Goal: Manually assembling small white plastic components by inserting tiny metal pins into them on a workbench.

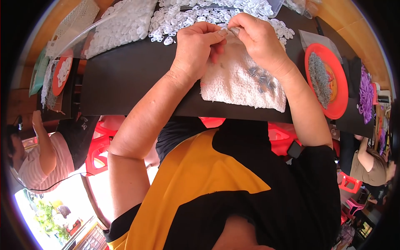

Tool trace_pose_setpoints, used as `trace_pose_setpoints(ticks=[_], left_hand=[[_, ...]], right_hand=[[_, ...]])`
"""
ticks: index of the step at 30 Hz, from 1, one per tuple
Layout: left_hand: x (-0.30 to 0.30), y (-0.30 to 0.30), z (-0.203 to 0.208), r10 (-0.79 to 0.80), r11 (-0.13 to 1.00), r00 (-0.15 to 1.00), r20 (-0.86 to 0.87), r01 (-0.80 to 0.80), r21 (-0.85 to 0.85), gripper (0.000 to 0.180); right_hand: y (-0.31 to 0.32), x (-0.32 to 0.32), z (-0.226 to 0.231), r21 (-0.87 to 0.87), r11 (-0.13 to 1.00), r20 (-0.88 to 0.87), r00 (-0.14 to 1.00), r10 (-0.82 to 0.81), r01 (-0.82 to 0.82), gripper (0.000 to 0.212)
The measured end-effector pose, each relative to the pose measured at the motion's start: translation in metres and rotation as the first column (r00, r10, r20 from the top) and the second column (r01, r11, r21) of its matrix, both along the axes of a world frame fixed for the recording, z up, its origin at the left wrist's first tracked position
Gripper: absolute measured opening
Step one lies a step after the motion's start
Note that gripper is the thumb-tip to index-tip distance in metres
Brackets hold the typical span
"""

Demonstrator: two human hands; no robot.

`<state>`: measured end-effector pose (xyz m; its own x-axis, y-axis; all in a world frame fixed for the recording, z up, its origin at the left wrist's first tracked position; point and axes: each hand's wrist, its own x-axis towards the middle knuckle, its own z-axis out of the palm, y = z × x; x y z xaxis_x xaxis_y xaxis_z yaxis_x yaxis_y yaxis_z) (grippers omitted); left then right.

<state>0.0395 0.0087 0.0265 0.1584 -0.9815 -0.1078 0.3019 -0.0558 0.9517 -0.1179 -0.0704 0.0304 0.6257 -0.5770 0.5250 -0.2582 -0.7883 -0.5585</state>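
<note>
Whitish and mostly hidden by the fingertips, a small piece is held above the far part of a pale towel, close to a heap of white plastic pieces. Both hands are closed in a pinch and appear to share it: the left hand comes in from the left, the right hand from the right, thumb tips nearly meeting. Such a grip probably suits something this small, one side steadying while the other presses or turns, though I cannot tell which does which. Under the right hand, on the right part of the towel, lie a few thin metal pins; the nubby fabric likely keeps them from rolling over the smooth dark tabletop.

Beyond the hands spreads the heap of white plastic pieces, near enough, it seems, for a short reach. To its left slumps a clear bag full of similar pieces, perhaps a reserve. Right of the right forearm stands a red dish with a mound of grey metal parts, its raised rim presumably there to contain them. Further right are purple pieces; far to the left, another red dish carries white bits. One person sits at the left edge, another at the right.
</note>
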Motion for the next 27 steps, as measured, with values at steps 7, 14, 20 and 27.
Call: trace_pose_setpoints(ticks=[7, 14, 20, 27], left_hand=[[0.0, 0.0, 0.005, 0.013, 0.999, 0.993, 0.117, -0.017, 0.03, 0.012], [-0.008, 0.004, -0.001, 0.097, 0.994, 0.978, 0.185, -0.103, 0.025, 0.01], [-0.013, 0.004, -0.006, 0.176, 0.984, 0.958, 0.227, -0.178, -0.012, 0.008], [-0.014, 0.004, -0.006, 0.214, 0.976, 0.944, 0.25, -0.214, -0.029, 0.009]], right_hand=[[0.004, 0.002, -0.003, -0.063, 0.997, -0.005, 0.999, -0.037, 0.037, 0.016], [0.01, 0.008, -0.011, 0.008, 0.998, 0.017, 0.997, -0.07, 0.069, 0.015], [0.011, 0.011, -0.013, 0.042, 0.997, 0.06, 0.996, -0.066, 0.064, 0.011], [0.011, 0.011, -0.014, 0.059, 0.996, 0.069, 0.995, -0.075, 0.071, 0.01]])
